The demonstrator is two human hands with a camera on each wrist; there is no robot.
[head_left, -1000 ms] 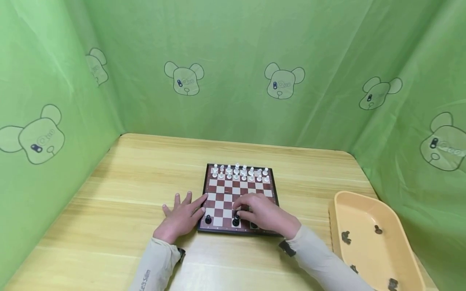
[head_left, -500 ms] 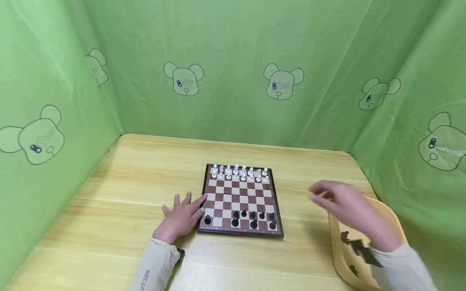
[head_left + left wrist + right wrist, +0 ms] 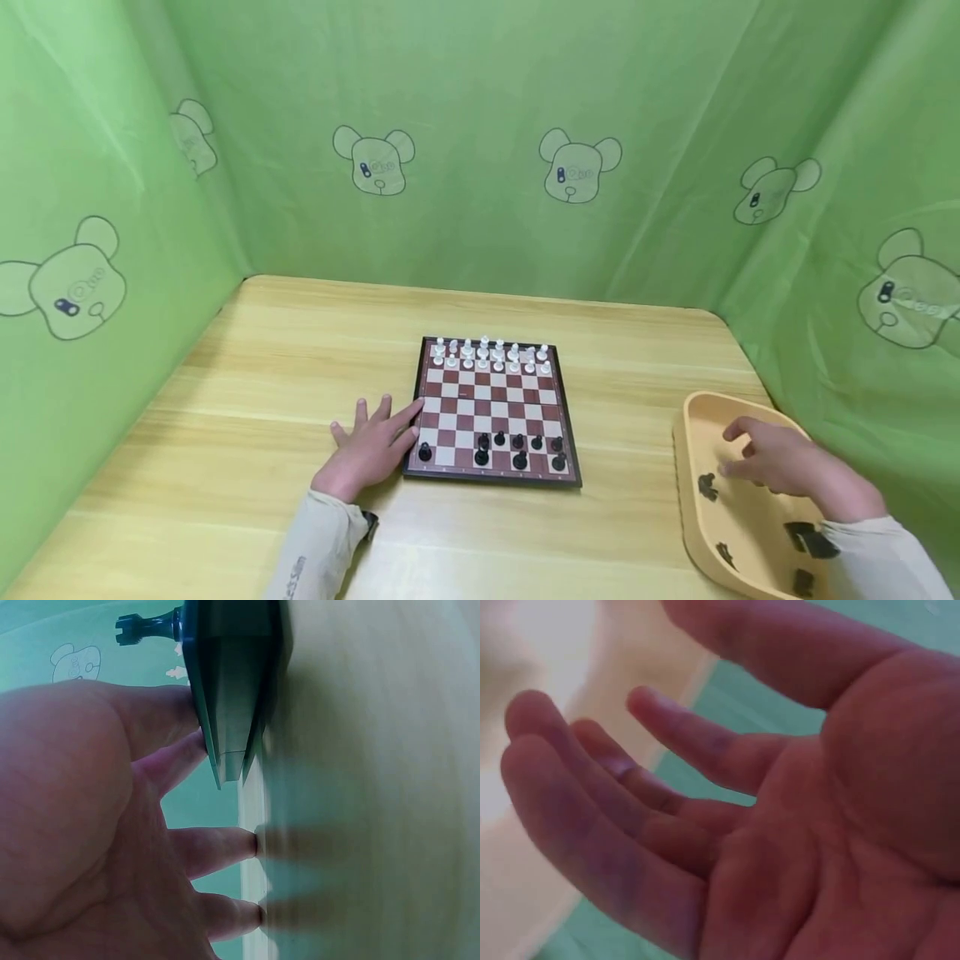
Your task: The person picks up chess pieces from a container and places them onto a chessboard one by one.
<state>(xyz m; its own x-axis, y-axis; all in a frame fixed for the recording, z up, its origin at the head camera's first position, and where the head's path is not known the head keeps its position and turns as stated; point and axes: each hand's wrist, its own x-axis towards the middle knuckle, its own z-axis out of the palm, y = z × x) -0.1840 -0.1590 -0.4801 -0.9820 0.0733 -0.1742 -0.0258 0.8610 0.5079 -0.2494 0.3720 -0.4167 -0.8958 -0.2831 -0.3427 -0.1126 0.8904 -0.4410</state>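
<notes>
My left hand (image 3: 367, 454) lies at the left side of a chessboard (image 3: 468, 408), with thumb and index finger touching its edge. In the left wrist view, other fingertips rest on the table beside the board, and a black rook (image 3: 150, 627) stands out from it. Over an orange tray (image 3: 693, 533) is my right hand (image 3: 783, 460), its fingers loosely bent and spread. Nothing shows between those fingers in the right wrist view. Dark chess pieces (image 3: 707, 487) lie in the tray, partly covered by the right hand and wrist.
Two rows of white chess pieces (image 3: 483, 363) line the board's far side. Several black chess pieces (image 3: 520, 460) stand along the near side, with gaps at the left. Green curtains (image 3: 465, 233) enclose the wooden table (image 3: 300, 333) at the back and sides.
My right hand has left the black pieces at the board's near side and swung right, to over the tray. The left hand stays at the board's edge.
</notes>
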